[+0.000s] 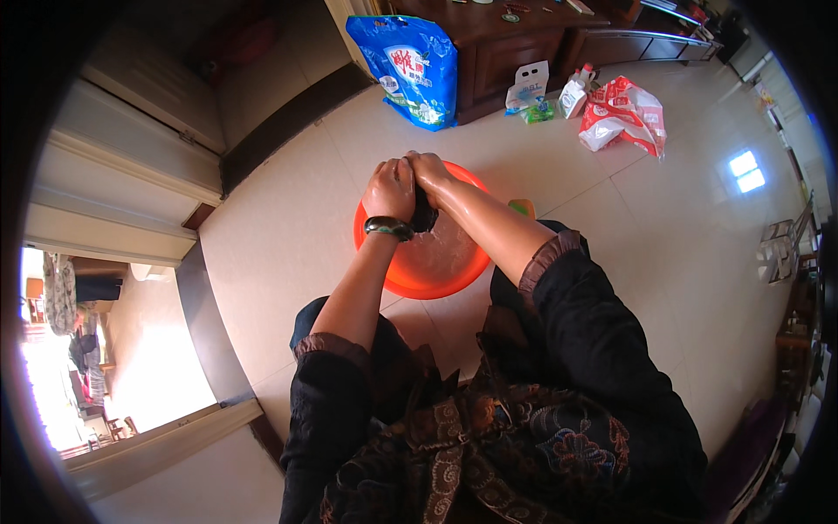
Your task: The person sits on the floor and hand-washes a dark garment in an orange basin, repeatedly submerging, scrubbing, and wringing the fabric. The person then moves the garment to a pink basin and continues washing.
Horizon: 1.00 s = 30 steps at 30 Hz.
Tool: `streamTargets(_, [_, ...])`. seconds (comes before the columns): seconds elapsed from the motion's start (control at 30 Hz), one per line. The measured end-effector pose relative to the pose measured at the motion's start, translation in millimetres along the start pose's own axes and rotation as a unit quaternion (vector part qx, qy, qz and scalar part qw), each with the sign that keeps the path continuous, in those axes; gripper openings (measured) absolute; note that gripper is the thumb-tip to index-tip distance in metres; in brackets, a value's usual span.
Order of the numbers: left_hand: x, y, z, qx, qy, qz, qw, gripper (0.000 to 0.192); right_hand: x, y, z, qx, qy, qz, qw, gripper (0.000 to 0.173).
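Both my hands are together over the far part of an orange plastic basin [419,288] on the tiled floor. My left hand [391,188], with a dark bangle at its wrist, is closed on a wet black cloth [425,215]. Against it, my right hand [429,175] grips the same cloth from the other side. Part of the cloth hangs between the wrists; the rest is hidden in the fingers. Cloudy water [445,252] lies in the basin below. A green and orange object [522,208], partly hidden by my right forearm, is beside the basin.
A blue detergent bag [422,72] stands beyond the basin, against a dark wooden cabinet [507,72]. Along the cabinet are a white pack [528,86], a green packet [538,112], a white bottle [573,98] and a red and white plastic bag [622,118]. Doorways are at the left.
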<state>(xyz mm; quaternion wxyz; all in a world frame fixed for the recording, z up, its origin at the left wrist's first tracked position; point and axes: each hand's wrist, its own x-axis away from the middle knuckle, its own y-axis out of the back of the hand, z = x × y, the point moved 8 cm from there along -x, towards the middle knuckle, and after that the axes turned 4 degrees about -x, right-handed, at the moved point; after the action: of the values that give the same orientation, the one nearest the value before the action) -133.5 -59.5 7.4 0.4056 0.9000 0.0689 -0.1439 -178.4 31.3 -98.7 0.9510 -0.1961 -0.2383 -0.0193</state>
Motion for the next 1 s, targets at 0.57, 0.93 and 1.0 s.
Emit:
streamTargets(0.57, [-3, -15, 21, 0.177, 0.083, 0.250, 0.948, 0.068, 12, -7, 2, -0.112, -0.087, 0.058, 0.988, 0.069])
streamTargets(0.93, [-18, 18, 31, 0.305, 0.150, 0.103, 0.935, 0.050, 45, -34, 27, -0.041, -0.085, 0.267, 0.959, 0.060])
streamTargets(1.0, [-22, 30, 30, 0.344, 0.150, 0.056, 0.925, 0.047, 51, -36, 26, -0.053, -0.079, 0.252, 0.963, 0.061])
